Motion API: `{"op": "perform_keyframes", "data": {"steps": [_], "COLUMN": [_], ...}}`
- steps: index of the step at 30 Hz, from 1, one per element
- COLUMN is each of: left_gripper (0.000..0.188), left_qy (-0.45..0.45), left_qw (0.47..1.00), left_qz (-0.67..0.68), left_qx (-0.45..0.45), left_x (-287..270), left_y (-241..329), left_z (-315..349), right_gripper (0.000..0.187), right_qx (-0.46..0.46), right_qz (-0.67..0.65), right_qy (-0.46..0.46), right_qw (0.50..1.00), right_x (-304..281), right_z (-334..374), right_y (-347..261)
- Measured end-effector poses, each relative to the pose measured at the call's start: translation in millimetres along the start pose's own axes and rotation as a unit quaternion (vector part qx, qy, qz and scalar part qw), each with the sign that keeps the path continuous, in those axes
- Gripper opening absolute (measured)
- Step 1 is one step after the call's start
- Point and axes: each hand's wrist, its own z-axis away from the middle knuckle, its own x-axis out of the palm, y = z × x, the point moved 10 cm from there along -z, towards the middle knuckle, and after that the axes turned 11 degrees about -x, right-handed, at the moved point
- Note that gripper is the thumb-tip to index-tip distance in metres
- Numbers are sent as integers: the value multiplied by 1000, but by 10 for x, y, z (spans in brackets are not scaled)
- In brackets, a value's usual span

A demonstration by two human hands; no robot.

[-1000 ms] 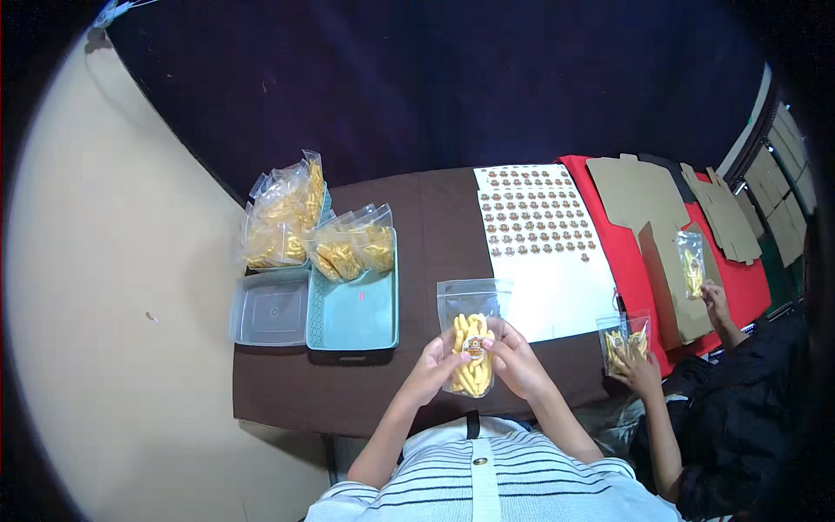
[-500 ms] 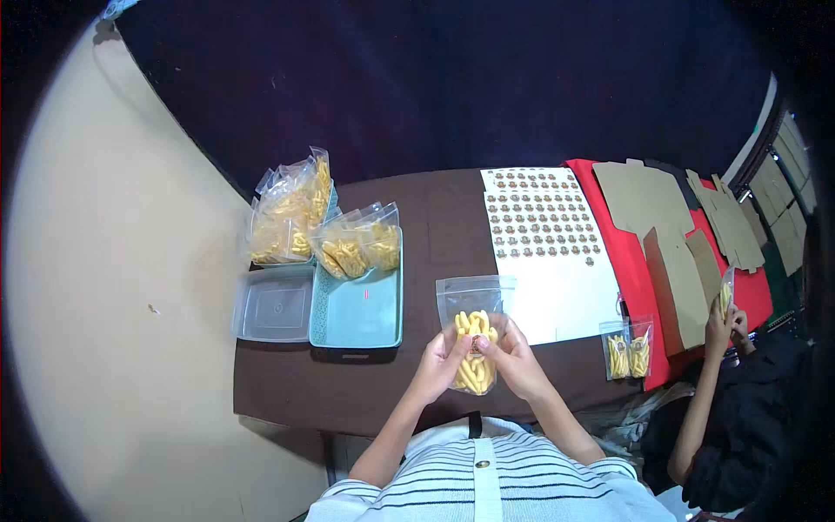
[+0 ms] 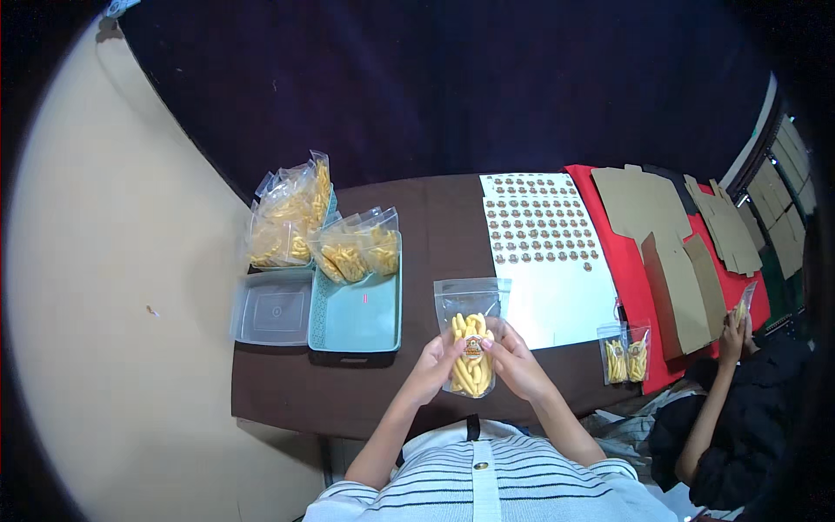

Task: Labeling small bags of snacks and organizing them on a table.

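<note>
Between my two hands is a clear zip bag of yellow snack sticks [image 3: 470, 376], held upright over the table's front edge. A small round brown sticker [image 3: 473, 347] sits on the middle of its front. My left hand [image 3: 434, 365] grips the bag's left side, its thumb beside the sticker. On the other side my right hand [image 3: 515, 358] holds the bag, with the thumb at the sticker's right edge. Behind the hands to the right lies a white sheet [image 3: 548, 304] bearing rows of the same round stickers; its lower part is bare.
Filled snack bags [image 3: 291, 213] crowd a basket at the back left. More bags [image 3: 357, 252] lean in a blue tray [image 3: 355, 326] beside a clear lidded box [image 3: 274, 306]. Two stickered bags [image 3: 626, 358] lie at right, near a cardboard box [image 3: 683, 296]. A co-worker's hand [image 3: 735, 335] holds another bag.
My thumbs have moved apart on the bag, and the sticker between them now shows fully. At the right, the co-worker's hands and bag have shifted rightward and slightly down.
</note>
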Motion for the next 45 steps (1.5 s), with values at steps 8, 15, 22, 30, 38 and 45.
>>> {"op": "perform_keyframes", "data": {"steps": [8,15,22,30,38,45], "left_gripper": [30,33,33,33,35,34], "left_qy": [17,-3,-65,-24,-7,-18], "left_qw": [999,999,993,996,999,998], "left_qz": [12,18,53,44,44,49], "left_qx": [34,-40,-77,-71,-8,-31], "left_x": [-55,-82,-60,-143,-101,-113], "left_y": [-39,-172,-224,-292,-168,-218], "left_z": [-30,-65,-70,-73,-74,-95], "right_gripper": [34,32,36,36,29,29], "right_qx": [-30,27,52,56,17,3], "right_qz": [78,-6,-56,-59,10,67], "right_qy": [-14,-50,-13,2,12,10], "right_qw": [996,998,997,997,1000,998], "right_x": [90,24,-26,-60,-55,-94], "right_z": [-13,10,20,2,-26,-22], "right_y": [-88,61,97,152,49,72]}}
